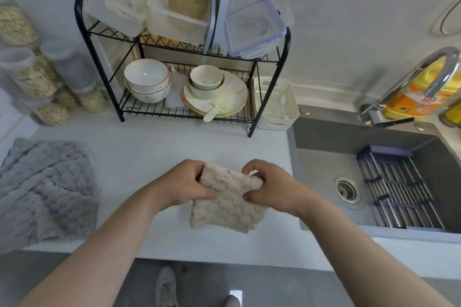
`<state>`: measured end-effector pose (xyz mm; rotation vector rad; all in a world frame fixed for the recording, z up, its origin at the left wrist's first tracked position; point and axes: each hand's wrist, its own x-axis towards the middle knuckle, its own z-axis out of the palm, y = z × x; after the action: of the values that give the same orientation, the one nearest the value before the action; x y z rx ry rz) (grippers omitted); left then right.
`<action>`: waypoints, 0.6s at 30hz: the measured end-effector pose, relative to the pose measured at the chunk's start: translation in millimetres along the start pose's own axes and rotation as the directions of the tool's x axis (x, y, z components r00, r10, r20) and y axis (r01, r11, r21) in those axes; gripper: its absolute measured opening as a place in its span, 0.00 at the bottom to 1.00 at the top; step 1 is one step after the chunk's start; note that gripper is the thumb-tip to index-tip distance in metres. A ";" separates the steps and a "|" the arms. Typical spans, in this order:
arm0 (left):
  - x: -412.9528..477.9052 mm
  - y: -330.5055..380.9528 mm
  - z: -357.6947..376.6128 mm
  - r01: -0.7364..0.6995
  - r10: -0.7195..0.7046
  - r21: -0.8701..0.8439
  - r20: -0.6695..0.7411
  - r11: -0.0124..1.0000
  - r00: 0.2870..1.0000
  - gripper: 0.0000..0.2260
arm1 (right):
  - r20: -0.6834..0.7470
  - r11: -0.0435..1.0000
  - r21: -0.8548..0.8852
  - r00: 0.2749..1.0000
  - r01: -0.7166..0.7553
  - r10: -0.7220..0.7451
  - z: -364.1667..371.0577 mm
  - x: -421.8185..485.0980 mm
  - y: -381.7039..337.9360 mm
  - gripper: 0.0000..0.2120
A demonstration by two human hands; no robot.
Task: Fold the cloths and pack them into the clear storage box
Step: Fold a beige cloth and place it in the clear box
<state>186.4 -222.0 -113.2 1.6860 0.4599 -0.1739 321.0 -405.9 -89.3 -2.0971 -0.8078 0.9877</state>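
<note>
A beige textured cloth (228, 203) hangs folded just above the white counter (154, 154), held up by both hands. My left hand (185, 184) grips its upper left edge with the thumb across the front. My right hand (268, 184) pinches the upper right corner, fingers curled round the fabric. A grey fluffy cloth (46, 189) lies crumpled at the counter's left end. Clear storage boxes (114, 6) stand on the top shelf of the black wire rack (270, 87), one holding a pale cloth; a lidded clear box with blue clips (254, 28) leans at the right.
Bowls (147, 82) and plates (217, 97) fill the rack's lower shelf. A white basket (275, 103) stands beside it. Jars of grain (37, 77) line the left wall. A grey sink (374, 169) with faucet (409, 80) and a folding drain rack (399, 187) lies right.
</note>
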 end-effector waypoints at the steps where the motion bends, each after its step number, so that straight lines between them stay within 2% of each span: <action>1: -4.8 1.1 -1.5 0.013 -0.010 -0.109 0.028 0.994 1.000 0.14 | -0.015 0.991 0.132 1.000 -0.020 0.022 -4.3 -3.6 0.3 0.14; 2: -8.5 0.8 -1.3 0.023 -0.015 -0.217 0.037 0.976 0.999 0.17 | 0.002 0.946 0.322 0.999 -0.037 0.039 -6.2 -7.3 1.6 0.15; 4: -13.6 -0.1 4.2 0.020 -0.023 -0.413 -0.001 0.911 1.000 0.20 | 0.111 0.719 0.686 0.993 -0.109 0.045 -3.6 -12.8 8.5 0.17; 5: -14.9 -0.3 8.0 0.013 -0.032 -0.481 -0.032 0.877 0.999 0.22 | 0.166 0.617 0.773 0.986 -0.151 0.034 0.5 -15.7 11.1 0.20; 6: -16.4 -2.2 10.6 0.009 -0.045 -0.536 -0.054 0.844 0.998 0.24 | 0.199 0.578 0.796 0.980 -0.177 0.027 5.6 -17.6 12.9 0.21; 8: -21.9 -5.9 12.5 0.038 -0.078 -0.598 -0.042 0.800 0.996 0.26 | 0.186 0.592 0.787 0.982 -0.174 0.041 14.8 -16.4 15.2 0.21; 10: -29.1 -7.9 12.2 0.080 -0.108 -0.554 -0.017 0.829 0.994 0.21 | 0.130 0.579 0.802 0.989 -0.147 0.071 20.2 -13.8 16.6 0.18; 13: -33.3 -12.2 11.3 0.048 -0.123 -0.584 -0.090 0.811 0.988 0.26 | 0.125 0.511 0.852 0.992 -0.113 0.011 24.1 -12.4 20.4 0.19; 14: -34.8 -11.8 10.9 0.020 -0.131 -0.614 -0.136 0.789 0.982 0.22 | 0.131 0.499 0.860 0.991 -0.106 -0.015 25.2 -12.8 20.2 0.20; 16: -36.9 -9.7 12.0 -0.003 -0.157 -0.665 -0.181 0.747 0.971 0.09 | 0.123 0.481 0.872 0.992 -0.096 -0.024 28.5 -11.3 18.8 0.19; 18: -37.8 -10.9 14.2 0.003 -0.184 -0.704 -0.181 0.710 0.966 0.16 | 0.082 0.482 0.872 0.996 -0.088 0.032 31.2 -9.2 15.5 0.20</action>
<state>149.9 -242.3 -111.7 0.9218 0.6937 0.1316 294.6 -412.2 -112.9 -1.1728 -0.1246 1.1620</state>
